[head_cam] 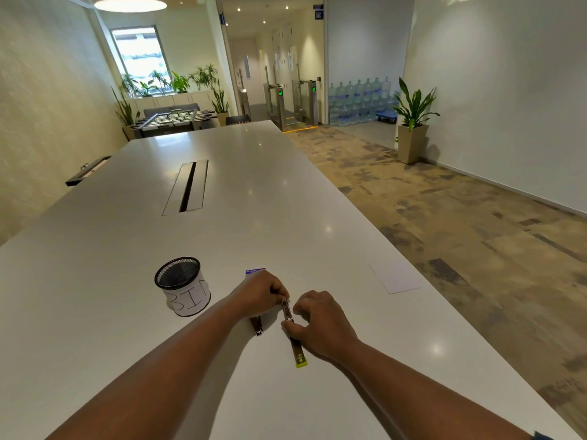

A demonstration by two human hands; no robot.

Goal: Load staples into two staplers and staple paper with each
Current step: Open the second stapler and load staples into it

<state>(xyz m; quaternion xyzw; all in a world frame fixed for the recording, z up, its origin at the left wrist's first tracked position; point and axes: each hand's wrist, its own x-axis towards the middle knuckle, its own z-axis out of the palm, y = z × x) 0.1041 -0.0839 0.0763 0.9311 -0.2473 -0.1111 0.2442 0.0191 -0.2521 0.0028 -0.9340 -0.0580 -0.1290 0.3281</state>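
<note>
Stapler [293,333] flat, lengthwise, yellow end near; both hands pinching.

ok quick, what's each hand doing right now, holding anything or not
Left hand: pinching the far end of the opened stapler.
Right hand: fingers curled, thumb and finger gripping the same stapler near its middle.

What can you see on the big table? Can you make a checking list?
Surface: white table, glossy, with a cable slot.
Job's things: open stapler with a yellow-green end; second stapler beside it; staple box behind the left hand; paper sheet to the right.
Clutter: mesh cup labelled BIN.
Grippers: left hand pinches the stapler's far end; right hand holds its middle.
Cables: nothing seen.
Surroundings: potted plant, water bottles, foosball table.
</note>
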